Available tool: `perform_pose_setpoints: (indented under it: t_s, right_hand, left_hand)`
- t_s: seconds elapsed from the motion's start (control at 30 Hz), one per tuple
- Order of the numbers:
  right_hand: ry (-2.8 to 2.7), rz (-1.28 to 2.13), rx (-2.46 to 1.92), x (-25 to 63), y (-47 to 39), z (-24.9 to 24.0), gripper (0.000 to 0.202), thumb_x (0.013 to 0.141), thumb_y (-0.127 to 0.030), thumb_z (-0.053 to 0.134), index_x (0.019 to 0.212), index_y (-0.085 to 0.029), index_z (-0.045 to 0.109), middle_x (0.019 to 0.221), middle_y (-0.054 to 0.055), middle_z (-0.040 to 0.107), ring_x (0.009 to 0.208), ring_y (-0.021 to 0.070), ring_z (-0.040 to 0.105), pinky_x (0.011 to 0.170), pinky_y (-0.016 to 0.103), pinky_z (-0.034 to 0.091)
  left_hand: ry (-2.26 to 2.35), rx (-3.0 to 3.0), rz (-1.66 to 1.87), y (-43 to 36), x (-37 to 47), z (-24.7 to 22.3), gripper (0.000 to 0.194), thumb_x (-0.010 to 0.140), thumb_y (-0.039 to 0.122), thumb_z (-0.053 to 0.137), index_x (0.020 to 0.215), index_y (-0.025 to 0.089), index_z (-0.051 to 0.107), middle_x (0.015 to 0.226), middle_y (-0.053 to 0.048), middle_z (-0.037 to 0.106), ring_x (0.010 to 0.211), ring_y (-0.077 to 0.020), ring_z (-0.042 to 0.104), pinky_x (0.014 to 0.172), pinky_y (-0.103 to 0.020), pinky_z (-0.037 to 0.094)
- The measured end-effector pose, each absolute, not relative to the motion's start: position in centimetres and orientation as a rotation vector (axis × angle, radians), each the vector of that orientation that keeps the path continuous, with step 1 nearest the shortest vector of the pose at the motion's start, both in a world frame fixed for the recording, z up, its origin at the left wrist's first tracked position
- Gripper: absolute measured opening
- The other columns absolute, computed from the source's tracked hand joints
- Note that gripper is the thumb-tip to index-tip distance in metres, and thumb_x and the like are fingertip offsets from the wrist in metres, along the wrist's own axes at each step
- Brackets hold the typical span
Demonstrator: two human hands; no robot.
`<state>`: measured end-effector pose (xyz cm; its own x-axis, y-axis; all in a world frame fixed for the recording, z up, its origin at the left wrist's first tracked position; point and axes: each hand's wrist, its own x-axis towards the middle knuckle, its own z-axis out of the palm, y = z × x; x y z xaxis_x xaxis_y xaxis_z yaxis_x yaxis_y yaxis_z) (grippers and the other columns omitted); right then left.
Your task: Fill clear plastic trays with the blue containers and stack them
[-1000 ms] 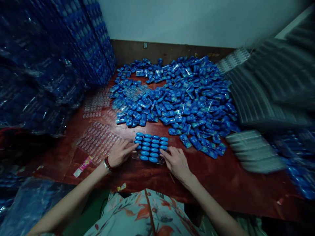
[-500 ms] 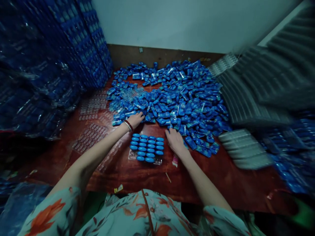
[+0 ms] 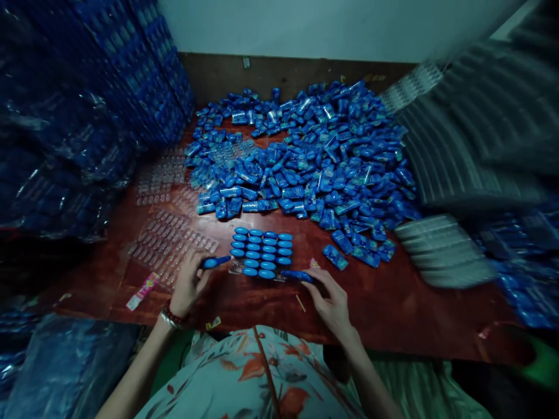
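A clear blister tray (image 3: 236, 267) lies before me, its rows of glossy blue oval pieces (image 3: 262, 256) standing up in four-sided order, with gaps at the front corners. At its left front corner, my left hand (image 3: 188, 286) pinches a small blue packet (image 3: 215, 262) between thumb and fingers. My right hand (image 3: 331, 295) grips another blue packet (image 3: 299, 275) at the tray's right front corner. Behind the tray spreads a big heap of loose blue packets (image 3: 305, 163) in shiny wrapping. What is printed on them is too small to read.
Empty clear blister trays (image 3: 161, 244) lie at the left. Tall stacks of blue packs (image 3: 144, 75) rise behind them. Blurred pale moulded trays (image 3: 445, 250) pile up on the right. A pink wrapper strip (image 3: 143, 291) and a small stick (image 3: 301, 302) lie near the front edge.
Both hands have drawn back from the heap toward me, each now with a blue packet, to either side of the filled tray. The view has tilted slightly downward.
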<state>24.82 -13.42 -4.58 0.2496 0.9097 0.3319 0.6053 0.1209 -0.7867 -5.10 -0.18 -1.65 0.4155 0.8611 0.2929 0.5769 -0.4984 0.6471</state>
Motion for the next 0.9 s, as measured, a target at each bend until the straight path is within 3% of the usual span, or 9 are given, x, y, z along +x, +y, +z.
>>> perform_pose_setpoints:
  t_s: [0.13,0.27,0.47,0.7,0.8,0.9]
  right_hand:
    - [-1.853,0.301,-1.43,24.7,-11.9,-5.4,0.042,0.085,-0.006,0.043,0.121,-0.025,0.054,0.107,0.008,0.061,0.097,0.0171,0.061,0.081,0.031,0.053]
    - [-2.192,0.26,-1.46,25.8,-10.7,-4.3,0.052,0.081,0.001,0.034,0.127,-0.02,0.05,0.103,0.011,0.059,0.091,0.0173,0.059,0.073,0.03,0.052]
    - [-2.553,0.238,-1.523,25.5,-9.2,-1.1,0.038,0.085,-0.003,0.038,0.117,-0.016,0.055,0.089,0.009,0.057,0.079,0.0176,0.056,0.071,0.033,0.049]
    - [-2.708,0.162,-1.639,23.6,-8.9,0.0,0.027,0.088,-0.008,0.043,0.11,-0.017,0.056,0.089,0.008,0.058,0.078,0.0171,0.054,0.068,0.031,0.046]
    - [-2.689,0.095,-1.72,23.4,-8.5,-0.5,0.026,0.089,-0.01,0.043,0.108,-0.019,0.058,0.086,0.007,0.058,0.076,0.0166,0.054,0.067,0.029,0.045]
    - [-2.532,0.017,-1.821,23.8,-8.1,-1.3,0.03,0.088,-0.009,0.042,0.111,-0.021,0.059,0.087,0.007,0.059,0.076,0.0163,0.054,0.064,0.027,0.045]
  left_hand:
    - [1.217,2.199,0.943,-1.1,-4.2,-4.5,0.017,0.085,0.019,0.05,0.101,0.018,0.056,0.088,-0.004,0.06,0.079,-0.0155,0.058,0.071,-0.028,0.05]
    - [1.003,2.447,0.831,-0.3,-3.9,-5.4,0.032,0.089,0.013,0.04,0.116,0.019,0.054,0.095,-0.007,0.06,0.083,-0.0145,0.06,0.072,-0.026,0.052]
    - [0.738,2.623,0.629,0.3,-4.3,-5.1,0.042,0.09,0.01,0.033,0.129,0.021,0.045,0.105,-0.01,0.059,0.091,-0.0149,0.06,0.076,-0.025,0.051]
    - [0.729,2.772,0.631,0.0,-3.4,-5.1,0.038,0.092,0.013,0.033,0.127,0.019,0.046,0.095,-0.007,0.059,0.079,-0.0134,0.058,0.067,-0.022,0.049]
    - [0.733,2.891,0.61,0.4,-2.7,-5.2,0.034,0.092,0.015,0.035,0.121,0.018,0.052,0.088,-0.008,0.059,0.077,-0.0168,0.054,0.067,-0.028,0.046]
    - [0.868,2.957,0.609,0.8,-2.0,-6.1,0.035,0.091,0.017,0.036,0.12,0.019,0.056,0.095,-0.013,0.059,0.079,-0.02,0.051,0.07,-0.034,0.043]
